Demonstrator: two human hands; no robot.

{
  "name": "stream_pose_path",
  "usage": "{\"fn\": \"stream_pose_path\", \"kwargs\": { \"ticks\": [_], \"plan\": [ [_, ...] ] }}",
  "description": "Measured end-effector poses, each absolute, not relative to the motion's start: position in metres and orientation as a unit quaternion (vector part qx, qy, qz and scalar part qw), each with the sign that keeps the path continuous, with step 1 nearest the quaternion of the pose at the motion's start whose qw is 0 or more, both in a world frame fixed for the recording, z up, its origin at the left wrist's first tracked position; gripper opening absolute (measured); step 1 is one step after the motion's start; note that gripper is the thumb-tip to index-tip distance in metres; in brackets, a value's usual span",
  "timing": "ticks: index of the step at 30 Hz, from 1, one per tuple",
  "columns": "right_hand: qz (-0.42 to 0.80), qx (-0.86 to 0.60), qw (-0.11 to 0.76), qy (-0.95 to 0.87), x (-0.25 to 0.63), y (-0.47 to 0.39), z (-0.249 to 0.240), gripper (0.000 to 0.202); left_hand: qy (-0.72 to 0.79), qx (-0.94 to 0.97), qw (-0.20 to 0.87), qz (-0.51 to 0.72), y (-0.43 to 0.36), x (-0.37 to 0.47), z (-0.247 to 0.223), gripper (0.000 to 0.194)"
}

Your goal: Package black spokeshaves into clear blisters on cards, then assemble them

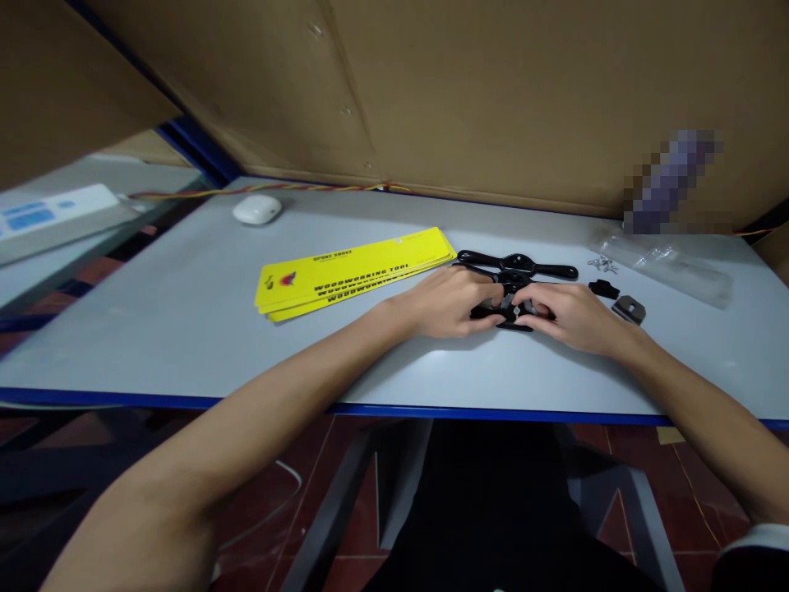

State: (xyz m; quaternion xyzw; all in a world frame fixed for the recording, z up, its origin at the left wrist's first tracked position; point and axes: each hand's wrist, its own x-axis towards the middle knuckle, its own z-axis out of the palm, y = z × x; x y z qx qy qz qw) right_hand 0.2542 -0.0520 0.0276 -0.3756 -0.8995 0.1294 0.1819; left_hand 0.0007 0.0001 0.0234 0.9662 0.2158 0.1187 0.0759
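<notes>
Both my hands meet over a black metal tool body [514,327] on the grey table. The fingers of my left hand [457,302] are closed on its left part. My right hand [570,312] pinches at its right part, with a small silvery piece [516,311] between the two hands. Another black tool body [518,262] with two handles lies just behind them, and more black metal partly shows under my fingers. To the right of my right hand are a small black part [604,289] and flat dark blades [629,309].
Yellow cards [357,271] lie fanned left of my hands. A white case [257,209] sits at the back left. Small screws [602,264] and a clear plastic bag [684,267] lie at the right. A cardboard wall [462,107] rises behind the table [154,329].
</notes>
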Motion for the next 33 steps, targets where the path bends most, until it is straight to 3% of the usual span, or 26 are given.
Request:
{"fn": "stream_pose_path", "kwargs": {
  "ticks": [18,33],
  "plan": [
    [0.078,-0.371,0.187,-0.906,0.254,-0.05,0.024,0.024,0.224,0.966,0.066,0.11,-0.002,0.001,0.025,0.032],
    [-0.064,-0.384,0.204,-0.898,0.246,-0.054,0.013,0.039,0.213,0.968,0.049,0.124,0.0,0.0,0.024,0.033]
  ]
}}
